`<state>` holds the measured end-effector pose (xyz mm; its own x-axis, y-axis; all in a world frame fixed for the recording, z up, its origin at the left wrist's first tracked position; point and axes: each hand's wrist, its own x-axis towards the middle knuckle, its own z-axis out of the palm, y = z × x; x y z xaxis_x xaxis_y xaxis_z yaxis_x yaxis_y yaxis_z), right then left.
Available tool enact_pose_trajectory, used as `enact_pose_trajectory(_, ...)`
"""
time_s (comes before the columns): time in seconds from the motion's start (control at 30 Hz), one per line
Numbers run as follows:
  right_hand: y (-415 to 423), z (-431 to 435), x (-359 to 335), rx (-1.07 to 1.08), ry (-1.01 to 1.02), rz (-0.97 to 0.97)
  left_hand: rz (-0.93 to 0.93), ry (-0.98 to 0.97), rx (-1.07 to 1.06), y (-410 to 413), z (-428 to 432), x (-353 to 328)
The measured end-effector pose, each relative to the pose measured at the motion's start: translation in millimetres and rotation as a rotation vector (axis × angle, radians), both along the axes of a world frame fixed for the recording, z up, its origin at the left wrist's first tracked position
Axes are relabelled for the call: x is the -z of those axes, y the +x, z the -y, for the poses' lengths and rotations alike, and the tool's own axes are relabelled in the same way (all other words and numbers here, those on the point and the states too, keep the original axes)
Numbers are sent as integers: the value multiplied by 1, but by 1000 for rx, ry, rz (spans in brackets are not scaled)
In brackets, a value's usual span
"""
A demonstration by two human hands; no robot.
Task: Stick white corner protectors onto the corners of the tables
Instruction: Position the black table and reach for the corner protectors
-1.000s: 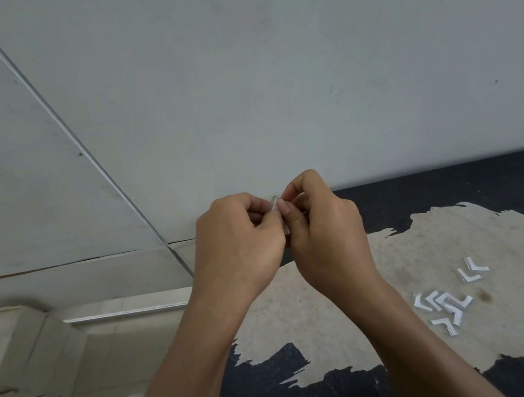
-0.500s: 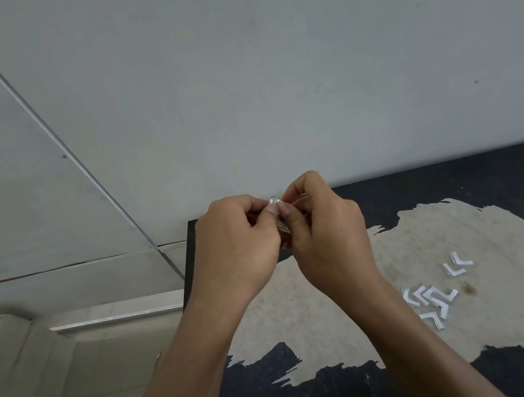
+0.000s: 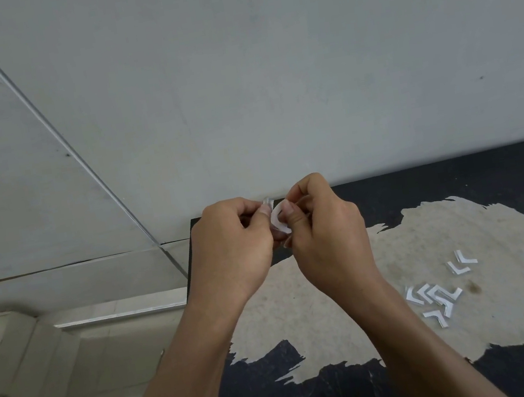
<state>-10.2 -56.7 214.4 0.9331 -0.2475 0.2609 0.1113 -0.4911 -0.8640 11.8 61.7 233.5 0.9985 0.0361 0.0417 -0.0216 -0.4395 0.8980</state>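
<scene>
Hands are meeting above the desk's (image 3: 456,174) far left corner, knuckles up, forearms reaching in from the near edge. The left hand (image 3: 231,254) and right hand (image 3: 325,239) are both pinching one white corner protector (image 3: 279,221) between curled fingers, and its white part is curving by the right thumb. Spare corner protectors (image 3: 436,299) are lying loose toward the right edge, well apart from the hands. A wall (image 3: 269,77) is running along the far edge.
</scene>
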Motion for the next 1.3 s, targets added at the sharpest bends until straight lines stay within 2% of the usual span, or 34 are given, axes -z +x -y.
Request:
enact_pose_trajectory(0.27, 1, 4, 10, 17, -46, -52, -40, 53, 11, -1, -1, 17)
enact_pose_trajectory(0.4, 6, 13, 34, 37, -24, -99, -131, 63, 20, -1, 2, 35)
enact_pose_trajectory(0.57, 13, 29, 92, 59, -89, -333, -325, 118, 36, 1, 3, 84)
enact_pose_trajectory(0.93, -2, 59, 237, 144, -200, -779, -548, 154, -1, -19, 5, 168)
enact_pose_trajectory(1.13, -9, 57, 257, 159, -222, -833, -588, 112, -55, -23, -6, 182)
enact_pose_trajectory(1.3, -15, 58, 253, 209, -169, -802, -598, 87, -80, -16, -12, 180)
